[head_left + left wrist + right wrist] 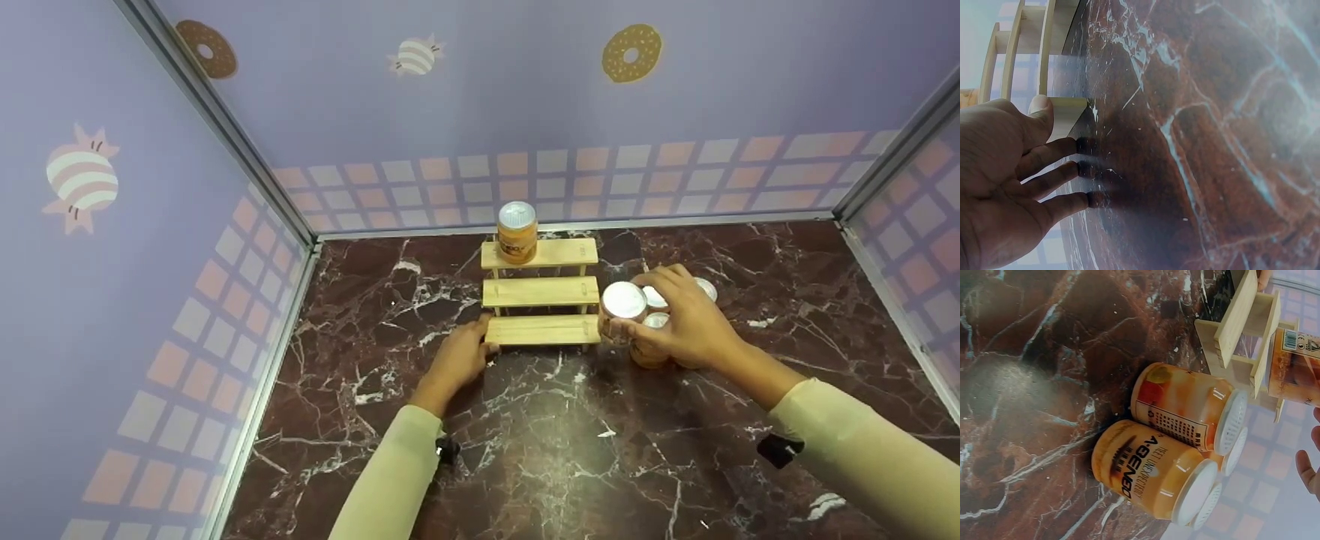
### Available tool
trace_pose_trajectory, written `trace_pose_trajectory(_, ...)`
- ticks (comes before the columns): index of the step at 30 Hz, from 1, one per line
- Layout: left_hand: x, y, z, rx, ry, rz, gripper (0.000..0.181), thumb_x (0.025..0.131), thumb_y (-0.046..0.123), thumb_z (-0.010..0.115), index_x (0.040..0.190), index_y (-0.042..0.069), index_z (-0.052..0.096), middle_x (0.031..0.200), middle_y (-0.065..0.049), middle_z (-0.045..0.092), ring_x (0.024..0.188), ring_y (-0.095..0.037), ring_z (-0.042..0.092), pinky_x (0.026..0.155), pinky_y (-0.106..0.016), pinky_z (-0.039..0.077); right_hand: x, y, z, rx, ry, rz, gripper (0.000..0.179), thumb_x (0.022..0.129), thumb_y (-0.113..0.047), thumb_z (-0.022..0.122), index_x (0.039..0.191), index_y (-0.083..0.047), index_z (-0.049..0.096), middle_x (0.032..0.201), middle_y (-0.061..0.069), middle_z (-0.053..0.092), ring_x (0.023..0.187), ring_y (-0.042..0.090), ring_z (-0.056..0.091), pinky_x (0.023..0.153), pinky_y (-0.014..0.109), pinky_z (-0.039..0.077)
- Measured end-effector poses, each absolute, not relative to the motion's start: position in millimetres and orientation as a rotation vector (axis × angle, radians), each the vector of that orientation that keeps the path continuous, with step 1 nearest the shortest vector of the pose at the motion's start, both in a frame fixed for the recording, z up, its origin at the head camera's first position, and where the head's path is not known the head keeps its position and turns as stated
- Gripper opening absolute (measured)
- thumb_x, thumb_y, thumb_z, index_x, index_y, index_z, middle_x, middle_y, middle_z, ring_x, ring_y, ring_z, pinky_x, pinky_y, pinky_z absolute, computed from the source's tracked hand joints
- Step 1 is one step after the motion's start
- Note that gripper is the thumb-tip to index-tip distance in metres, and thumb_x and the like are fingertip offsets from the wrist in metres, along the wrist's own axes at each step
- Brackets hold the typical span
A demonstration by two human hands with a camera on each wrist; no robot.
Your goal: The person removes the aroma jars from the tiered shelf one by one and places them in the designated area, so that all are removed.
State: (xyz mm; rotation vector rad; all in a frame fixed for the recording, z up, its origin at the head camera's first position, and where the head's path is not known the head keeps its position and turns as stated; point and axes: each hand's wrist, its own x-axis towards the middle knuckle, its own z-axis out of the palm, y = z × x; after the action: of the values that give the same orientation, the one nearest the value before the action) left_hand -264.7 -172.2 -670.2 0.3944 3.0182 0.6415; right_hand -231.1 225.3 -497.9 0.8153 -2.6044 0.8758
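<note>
My right hand (pixel 686 319) grips an orange jar with a white lid (pixel 624 300) between thumb and fingers, off the table beside the right end of a three-step wooden rack (pixel 541 291). In the right wrist view this jar (pixel 1296 365) is cut off by the frame edge. The left hand (pixel 459 356) touches the left end of the rack's lowest step; in the left wrist view its thumb lies against the board and the other visible fingers extend toward the tabletop. A similar jar (pixel 517 234) stands on the top step, toward the left.
Several more jars (pixel 1154 472) stand close together on the table, below and beside my right hand. Dark red marbled tabletop (pixel 555 450) spreads in front of the rack. A lilac panel (pixel 525 105) stands behind, with side panels at left and right.
</note>
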Motion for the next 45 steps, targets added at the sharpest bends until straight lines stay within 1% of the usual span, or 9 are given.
trace_pose_trajectory(10,-265,-173,-670,0.396,3.016,0.640,0.066,0.106,0.037,0.073,0.163,0.010,0.053,0.142,-0.015,0.074,0.133,-0.041,0.070,0.116,-0.057,0.055,-222,231,-509,0.819,-2.566,0.843,0.058,0.079,-0.034,0.099,0.122,-0.004,0.074,0.117,0.013,0.077,0.105,0.033,0.062,0.092,0.053,0.050)
trace_pose_trajectory(19,-265,-172,-670,0.380,3.022,0.621,0.063,0.107,0.037,0.073,0.161,0.011,0.055,0.139,-0.013,0.075,0.129,-0.042,0.071,0.111,-0.059,0.058,-211,235,-519,0.836,-2.540,0.835,0.060,0.077,-0.033,0.099,0.123,-0.003,0.074,0.122,0.016,0.077,0.108,0.037,0.061,0.095,0.057,0.049)
trace_pose_trajectory(23,-265,-172,-670,0.391,3.028,0.610,0.063,0.106,0.035,0.074,0.161,0.010,0.055,0.136,-0.015,0.076,0.128,-0.043,0.071,0.111,-0.060,0.057,-205,238,-523,0.811,-2.573,0.832,0.063,0.078,-0.034,0.100,0.128,-0.005,0.075,0.127,0.016,0.077,0.112,0.037,0.063,0.097,0.068,0.050)
trace_pose_trajectory(27,-265,-172,-671,0.396,3.028,0.615,0.063,0.106,0.036,0.074,0.161,0.012,0.054,0.137,-0.014,0.076,0.129,-0.042,0.071,0.111,-0.059,0.057,-199,241,-525,0.790,-2.592,0.831,0.067,0.077,-0.031,0.100,0.133,-0.006,0.074,0.129,0.016,0.077,0.118,0.043,0.063,0.099,0.082,0.045)
trace_pose_trajectory(29,-265,-172,-671,0.401,3.027,0.627,0.063,0.106,0.037,0.074,0.161,0.013,0.054,0.137,-0.014,0.076,0.129,-0.042,0.071,0.112,-0.059,0.057,-197,242,-526,0.783,-2.600,0.828,0.069,0.077,-0.032,0.100,0.135,-0.008,0.073,0.132,0.017,0.077,0.122,0.046,0.063,0.100,0.079,0.043)
trace_pose_trajectory(35,-265,-173,-671,0.411,3.031,0.634,0.061,0.105,0.036,0.075,0.159,0.013,0.055,0.135,-0.014,0.076,0.128,-0.043,0.072,0.111,-0.059,0.058,-191,246,-530,0.801,-2.604,0.776,0.067,0.076,-0.037,0.100,0.131,-0.010,0.073,0.135,0.015,0.077,0.125,0.049,0.063,0.093,0.057,0.038)
trace_pose_trajectory(37,-265,-173,-671,0.407,3.029,0.630,0.061,0.106,0.036,0.074,0.159,0.013,0.055,0.136,-0.015,0.076,0.129,-0.043,0.071,0.112,-0.059,0.057,-190,247,-532,0.815,-2.594,0.750,0.064,0.076,-0.038,0.100,0.127,-0.010,0.073,0.131,0.014,0.078,0.128,0.051,0.063,0.092,0.057,0.038)
trace_pose_trajectory(41,-264,-173,-670,0.389,3.022,0.633,0.063,0.106,0.036,0.074,0.161,0.013,0.053,0.139,-0.015,0.075,0.131,-0.043,0.070,0.114,-0.059,0.056,-187,250,-536,0.831,-2.584,0.717,0.061,0.076,-0.040,0.099,0.123,-0.011,0.073,0.128,0.013,0.078,0.137,0.055,0.061,0.097,0.063,0.040)
trace_pose_trajectory(45,-264,-172,-669,0.392,3.018,0.628,0.063,0.107,0.036,0.073,0.162,0.013,0.053,0.138,-0.013,0.075,0.130,-0.042,0.071,0.113,-0.058,0.057,-185,254,-539,0.823,-2.581,0.700,0.062,0.075,-0.041,0.099,0.122,-0.009,0.073,0.125,0.014,0.078,0.129,0.049,0.065,0.100,0.065,0.040)
